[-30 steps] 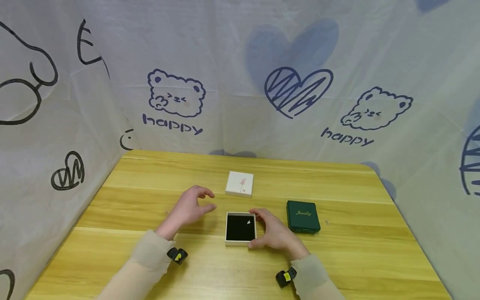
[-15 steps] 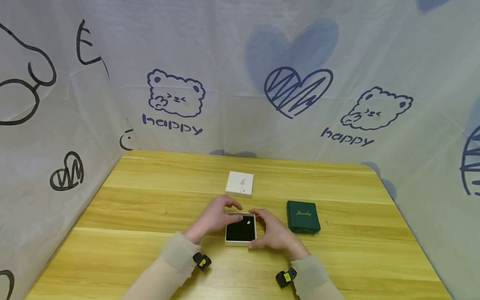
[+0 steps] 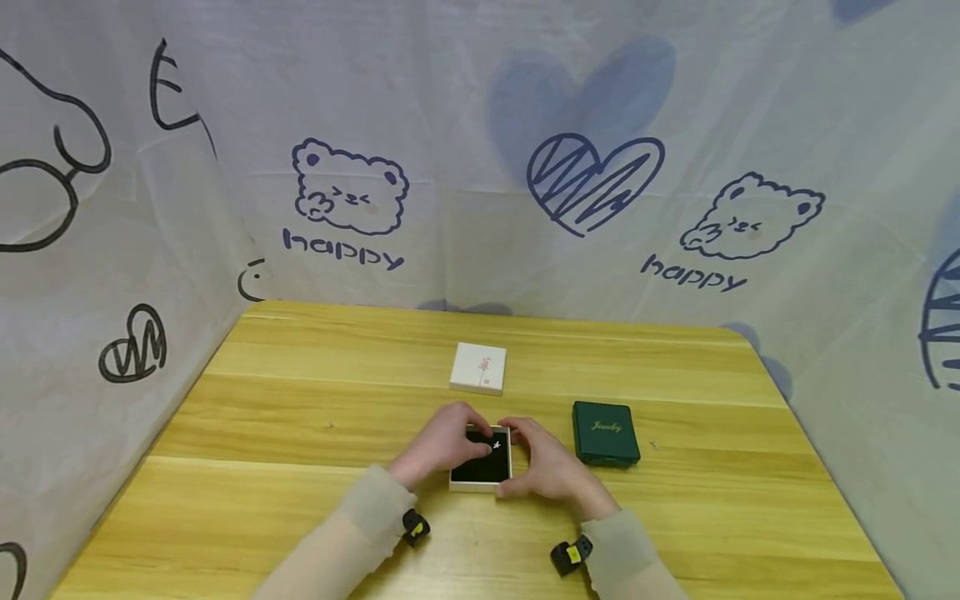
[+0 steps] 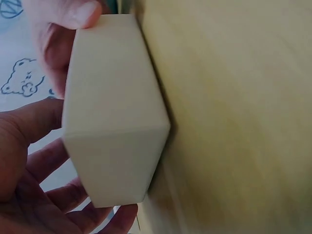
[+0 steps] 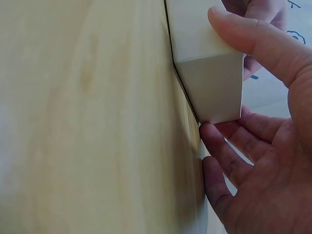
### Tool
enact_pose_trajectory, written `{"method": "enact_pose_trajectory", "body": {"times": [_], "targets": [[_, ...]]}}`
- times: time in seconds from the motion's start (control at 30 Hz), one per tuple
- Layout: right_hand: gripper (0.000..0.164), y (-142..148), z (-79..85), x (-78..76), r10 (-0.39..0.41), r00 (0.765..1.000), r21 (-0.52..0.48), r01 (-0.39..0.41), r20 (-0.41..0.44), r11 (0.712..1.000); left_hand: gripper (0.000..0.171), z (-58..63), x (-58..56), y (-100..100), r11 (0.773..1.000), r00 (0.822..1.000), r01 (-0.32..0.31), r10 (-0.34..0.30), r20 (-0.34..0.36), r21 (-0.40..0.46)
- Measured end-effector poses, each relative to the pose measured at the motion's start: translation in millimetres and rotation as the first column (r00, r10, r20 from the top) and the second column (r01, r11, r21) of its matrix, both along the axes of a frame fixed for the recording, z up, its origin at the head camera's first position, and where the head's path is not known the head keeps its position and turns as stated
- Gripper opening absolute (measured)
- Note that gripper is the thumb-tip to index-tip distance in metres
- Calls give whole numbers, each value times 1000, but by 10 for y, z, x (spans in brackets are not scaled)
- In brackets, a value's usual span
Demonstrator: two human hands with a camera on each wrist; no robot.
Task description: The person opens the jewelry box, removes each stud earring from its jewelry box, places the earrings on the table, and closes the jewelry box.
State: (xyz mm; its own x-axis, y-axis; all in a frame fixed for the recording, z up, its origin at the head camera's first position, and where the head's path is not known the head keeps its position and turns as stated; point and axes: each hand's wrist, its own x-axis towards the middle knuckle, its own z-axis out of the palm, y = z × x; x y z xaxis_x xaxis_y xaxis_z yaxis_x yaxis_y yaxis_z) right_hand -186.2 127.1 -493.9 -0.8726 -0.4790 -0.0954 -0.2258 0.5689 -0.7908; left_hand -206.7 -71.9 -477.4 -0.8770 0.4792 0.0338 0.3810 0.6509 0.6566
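A small white open box [image 3: 480, 487] with a black insert [image 3: 474, 472] sits on the table, and a tiny silver star-shaped piece [image 3: 497, 445] lies on the insert near its far right corner. My right hand [image 3: 551, 462] grips the box's right side, thumb at the near corner and fingers at the far one; the right wrist view shows the thumb on the white wall [image 5: 209, 87]. Over the box's left side reaches my left hand [image 3: 446, 440], thumb and index fingertips apart, just left of the star. Whether they touch the insert is hidden by the wall in the left wrist view.
Behind the box lies a white lid [image 3: 477, 368] with a pink flower print. A dark green case [image 3: 606, 433] lettered "Jewelry" stands to the right, with a tiny shiny object [image 3: 654, 444] beside it. Another tiny piece [image 3: 330, 425] lies left on the wooden table [image 3: 300, 358].
My left hand has moved right, from beside the box to over its insert, bringing its fingertips close to the star. The right hand and the box have stayed in place.
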Motion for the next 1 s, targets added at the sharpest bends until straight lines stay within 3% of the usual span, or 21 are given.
{"method": "enact_pose_trajectory", "body": {"times": [0.43,0.73,1.0], "targets": [[91,3,-19,-9,19,1000,-27,-19,4,999,15,-84,-40,82,998,999,45,-45,-8,-43],[92,3,-8,-11,15,1000,-16,-14,22,1000,1,-78,-21,134,998,999,39,-41,-24,-54],[91,2,9,-12,15,1000,-17,-15,27,1000,14,-83,-18,157,998,1000,14,-13,10,-61]]}}
